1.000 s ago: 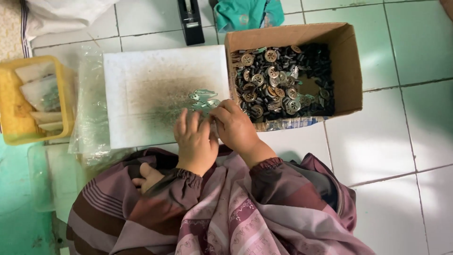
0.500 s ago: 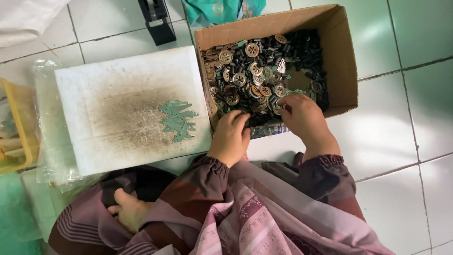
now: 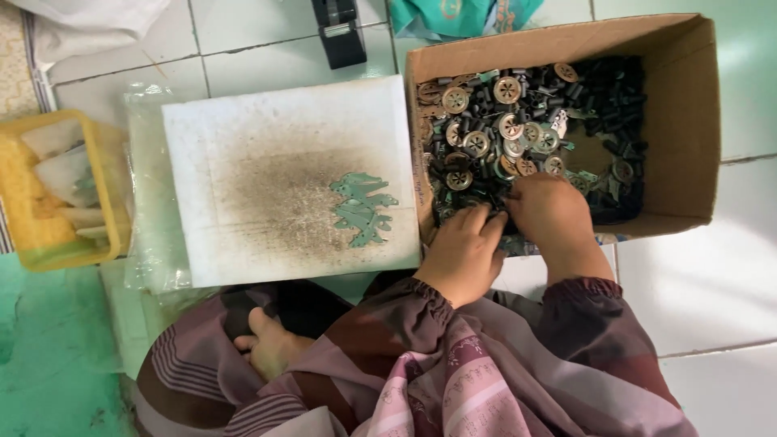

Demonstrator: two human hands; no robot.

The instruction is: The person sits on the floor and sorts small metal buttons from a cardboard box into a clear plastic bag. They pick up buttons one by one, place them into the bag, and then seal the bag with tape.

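While both my hands worked over the white board a second ago, they are now inside the cardboard box (image 3: 688, 121), and the board (image 3: 267, 178) lies bare except for its grey smudge. Far left, a yellow tray (image 3: 24, 243) holds pale folded pieces, and clear plastic sheeting (image 3: 150, 202) sticks out from under the board's left edge. Near the board's right side rests a small heap of green flat metal pieces (image 3: 362, 207), well apart from my fingers. Above it, on the tiles, stands a black tape dispenser (image 3: 340, 32). My left hand (image 3: 463, 251) reaches over the box's near-left corner, fingers curled down into the pile; I cannot tell whether it grips anything. Just beside it and touching it, my right hand (image 3: 550, 214) is also curled knuckles-up into the parts, its grasp hidden too. The box is filled with round slotted metal discs (image 3: 507, 89) and small black pieces (image 3: 607, 89), mixed together. The box's near wall and my own hands hide the parts under my fingers. A bare foot (image 3: 271, 344) shows beneath my striped sleeve.
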